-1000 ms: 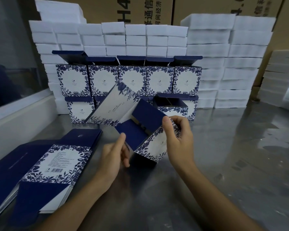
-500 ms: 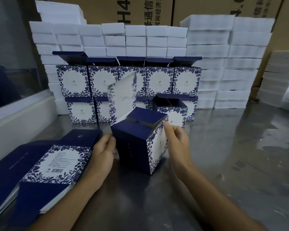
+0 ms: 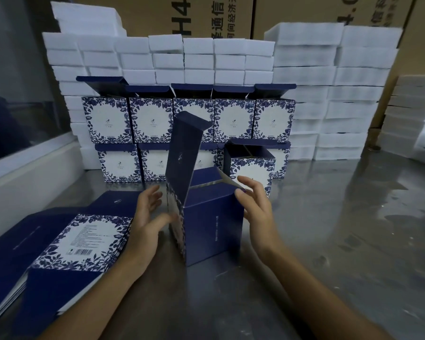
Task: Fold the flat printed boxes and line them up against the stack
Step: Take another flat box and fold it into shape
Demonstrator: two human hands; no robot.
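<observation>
Folded box (image 3: 214, 227) is standing upright on counter (image 3: 329, 241), lid flap raised; left hand (image 3: 147, 217) and right hand (image 3: 254, 204) are flanking it, fingers spread apart, touching its sides lightly

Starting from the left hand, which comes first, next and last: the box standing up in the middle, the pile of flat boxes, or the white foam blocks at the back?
From the left hand:
1. The standing box, just to its right; fingers almost on it.
2. The pile of flat boxes, lying under and left of the hand. Too close to call against the box.
3. The white foam blocks, far back by the wall.
</observation>
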